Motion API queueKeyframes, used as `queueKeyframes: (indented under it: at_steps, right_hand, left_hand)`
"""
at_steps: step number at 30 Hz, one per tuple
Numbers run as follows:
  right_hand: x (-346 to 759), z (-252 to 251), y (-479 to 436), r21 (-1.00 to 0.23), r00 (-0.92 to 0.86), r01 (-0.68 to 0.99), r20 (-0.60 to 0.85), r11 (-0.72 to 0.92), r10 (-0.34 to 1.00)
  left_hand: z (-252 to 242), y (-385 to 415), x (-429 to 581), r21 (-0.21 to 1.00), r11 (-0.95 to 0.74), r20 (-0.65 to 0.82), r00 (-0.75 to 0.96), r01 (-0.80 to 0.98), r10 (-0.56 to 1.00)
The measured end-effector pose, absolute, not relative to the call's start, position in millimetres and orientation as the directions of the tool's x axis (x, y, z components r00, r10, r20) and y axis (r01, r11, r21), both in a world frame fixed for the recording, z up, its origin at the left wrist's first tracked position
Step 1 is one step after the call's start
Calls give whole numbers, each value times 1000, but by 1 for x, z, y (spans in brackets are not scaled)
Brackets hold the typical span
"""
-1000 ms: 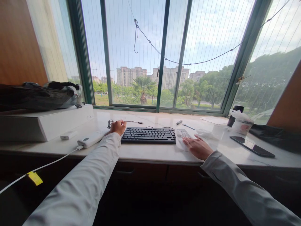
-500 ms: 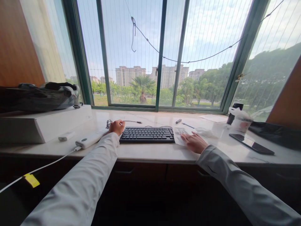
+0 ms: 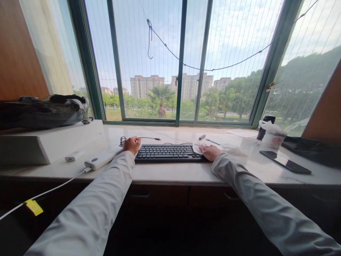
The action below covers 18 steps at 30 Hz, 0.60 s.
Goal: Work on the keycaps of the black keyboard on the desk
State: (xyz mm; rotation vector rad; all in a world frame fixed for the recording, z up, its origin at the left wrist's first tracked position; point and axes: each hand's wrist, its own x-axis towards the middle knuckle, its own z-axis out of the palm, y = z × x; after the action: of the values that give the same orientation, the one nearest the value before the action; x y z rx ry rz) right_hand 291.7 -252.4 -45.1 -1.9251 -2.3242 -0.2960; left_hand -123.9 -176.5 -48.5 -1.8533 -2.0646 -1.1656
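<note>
A black keyboard (image 3: 167,152) lies flat on the windowsill counter in front of me. At its left end, my left hand (image 3: 132,145) is closed against the edge and grips it there; the fingertips are hidden. My right hand (image 3: 211,153) rests over the keyboard's right end and holds a thin white wipe (image 3: 196,148) down on the keys. Part of the wipe shows past the fingers on the left, and the hand covers the rest. Behind the keyboard runs a thin black cable (image 3: 149,138), coiled beside my left hand.
A white power adapter (image 3: 101,160) with a white cord and a small white box (image 3: 74,156) are at left, near a big white box (image 3: 53,142) carrying a headset. At right are a phone (image 3: 285,161), a plastic bag (image 3: 234,149), a blue stick (image 3: 213,142) and a bagged cup (image 3: 273,137).
My right hand has slid left with the wipe, from the keyboard's far right end further in over the keys. My left hand stays at the left edge.
</note>
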Motion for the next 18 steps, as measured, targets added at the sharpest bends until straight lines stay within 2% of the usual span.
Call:
queueKeyframes:
  at_steps: [2, 8, 13, 18]
  right_hand:
    - [290, -46, -249, 47, -153, 988, 203, 147, 967]
    - [291, -45, -263, 20, -187, 982, 219, 187, 958]
    - [290, -36, -291, 94, -244, 969, 229, 229, 942]
    - [290, -34, -314, 144, -221, 971, 246, 190, 944]
  left_hand:
    - [-48, -177, -123, 449, -51, 566, -240, 892, 789]
    - [-48, -177, -124, 457, -52, 561, -243, 888, 791]
    - [-47, -178, -124, 462, -61, 555, -235, 885, 798]
    - [-47, -178, -123, 464, -53, 548, -239, 884, 802]
